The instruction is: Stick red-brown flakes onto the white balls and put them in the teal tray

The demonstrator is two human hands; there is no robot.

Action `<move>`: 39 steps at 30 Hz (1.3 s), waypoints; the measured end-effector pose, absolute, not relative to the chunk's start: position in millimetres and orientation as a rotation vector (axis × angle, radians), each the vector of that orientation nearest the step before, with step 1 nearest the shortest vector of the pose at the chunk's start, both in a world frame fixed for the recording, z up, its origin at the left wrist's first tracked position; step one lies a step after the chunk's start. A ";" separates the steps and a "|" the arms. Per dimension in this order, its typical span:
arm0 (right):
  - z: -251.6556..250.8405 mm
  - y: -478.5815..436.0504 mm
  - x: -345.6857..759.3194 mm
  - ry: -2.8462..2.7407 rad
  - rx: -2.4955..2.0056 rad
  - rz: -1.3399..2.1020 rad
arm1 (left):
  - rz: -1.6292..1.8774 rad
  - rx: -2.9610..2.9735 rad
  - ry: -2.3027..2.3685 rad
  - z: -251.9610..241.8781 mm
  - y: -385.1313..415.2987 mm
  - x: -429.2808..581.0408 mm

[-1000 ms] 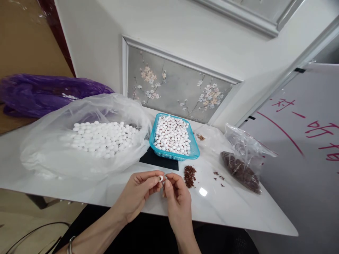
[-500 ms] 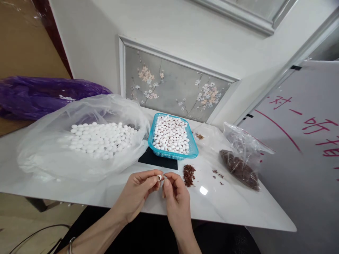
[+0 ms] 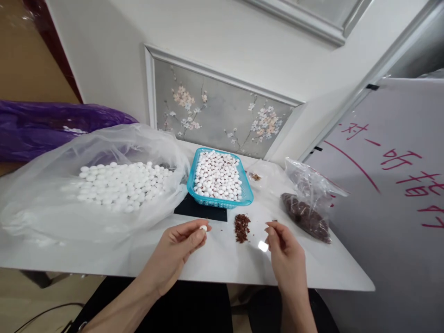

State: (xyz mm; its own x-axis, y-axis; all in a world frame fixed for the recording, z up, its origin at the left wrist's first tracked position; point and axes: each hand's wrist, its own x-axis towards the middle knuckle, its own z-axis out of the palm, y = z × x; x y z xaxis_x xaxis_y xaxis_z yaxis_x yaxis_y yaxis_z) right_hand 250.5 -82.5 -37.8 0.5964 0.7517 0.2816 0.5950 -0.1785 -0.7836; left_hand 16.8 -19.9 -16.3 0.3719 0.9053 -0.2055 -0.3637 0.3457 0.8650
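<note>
Between the thumb and fingers of my left hand (image 3: 178,247) sits a small white oval bead (image 3: 204,228), held above the front of the table. My right hand (image 3: 287,252) is closed in a pinch to the right of a small heap of reddish-brown flakes (image 3: 242,227). Whatever its fingertips hold, if anything, is too small to make out. A dark crumb shows just behind those fingertips. Past the left hand stands a blue plastic basket (image 3: 250,196) full of similar white beads, many with reddish-brown bits among them.
A large translucent bag (image 3: 45,203) of white beads spreads over the table's left side. Under the basket lies a black flat pad (image 3: 194,209). At right are a clear bag of brown material (image 3: 305,217) and a whiteboard (image 3: 388,231). A purple bag (image 3: 69,125) is behind left.
My right hand has moved away from my left hand, rightward past the brown heap. The left hand still pinches the white bead. The view has shifted slightly.
</note>
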 end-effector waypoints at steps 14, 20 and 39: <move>-48.5 -66.8 249.9 -1.426 -2.088 0.138 | 1.148 2.052 1.135 55.1 43.2 27.6; -54.4 -71.4 252.1 -1.404 -2.132 0.151 | 0.734 2.298 1.588 62.4 62.2 -57.0; -36.7 -77.8 211.5 -1.168 -1.836 0.275 | 0.644 2.372 1.650 35.6 62.9 -99.8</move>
